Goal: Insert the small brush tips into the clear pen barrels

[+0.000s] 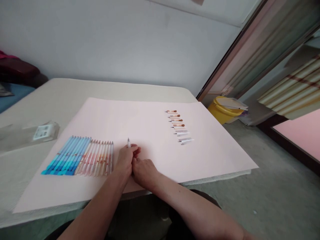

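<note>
My left hand (125, 159) is closed around a slim pen (129, 143), whose pointed clear end sticks up past the thumb, away from me. Against it presses my right hand (145, 170), its fingers curled in by the heel of the left hand. What the right fingers hold is hidden. To the left lies a row of several pens with pale barrels and pink-orange patterns (97, 158). Alongside these is a row of several blue pens (68, 156). All lie side by side on a pale pink sheet (150, 123).
On the sheet's right side, several taken-apart pen pieces (178, 126) lie in a column, some with brown toppers. A clear plastic bag with a white label (43, 132) rests at the table's left. A yellow bucket (221, 111) stands on the floor beyond the right edge.
</note>
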A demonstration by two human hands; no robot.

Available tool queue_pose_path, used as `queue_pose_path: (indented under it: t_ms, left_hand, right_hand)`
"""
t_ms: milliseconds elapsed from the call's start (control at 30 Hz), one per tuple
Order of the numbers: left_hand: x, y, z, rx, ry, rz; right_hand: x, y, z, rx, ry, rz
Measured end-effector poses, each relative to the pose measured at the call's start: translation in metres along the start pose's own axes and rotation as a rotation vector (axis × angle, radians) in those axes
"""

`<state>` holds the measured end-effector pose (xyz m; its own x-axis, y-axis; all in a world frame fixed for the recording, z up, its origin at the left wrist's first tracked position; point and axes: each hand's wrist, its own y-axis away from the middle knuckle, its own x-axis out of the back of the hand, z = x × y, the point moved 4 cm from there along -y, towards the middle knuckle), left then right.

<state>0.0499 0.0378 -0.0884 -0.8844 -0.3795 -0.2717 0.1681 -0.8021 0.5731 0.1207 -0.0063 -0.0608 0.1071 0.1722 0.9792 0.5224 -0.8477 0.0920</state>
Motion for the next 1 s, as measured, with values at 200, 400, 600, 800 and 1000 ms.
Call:
queue_pose_path:
  t_ms: [200, 400, 600, 800, 1000]
  left_hand:
    - [-0.0005, 0.0011, 0.0005, 0.01, 0.005, 0.005]
    - [-0.0002, 0.0019, 0.001, 0.001, 0.007, -0.001]
    - [-0.0004, 0.0019, 0.0011, 0.002, 0.011, 0.006]
    - [-0.0003, 0.0026, 0.001, 0.003, 0.026, 0.008]
    - [-0.0002, 0.0018, 0.0007, 0.001, 0.006, -0.001]
  right_hand:
    - [-0.0022, -0.0007, -0.0002, 0.011, -0.008, 0.007]
    - [-0.0011, -0.0006, -0.0005, 0.001, -0.008, -0.009]
    - [-0.0007, -0.0008, -0.0004, -0.003, -0.004, -0.009]
    - [-0.0014, -0.0007, -0.0004, 0.0, -0.012, -0.012]
    - [-0.0017, -0.0008, -0.0001, -0.003, -0.011, -0.005]
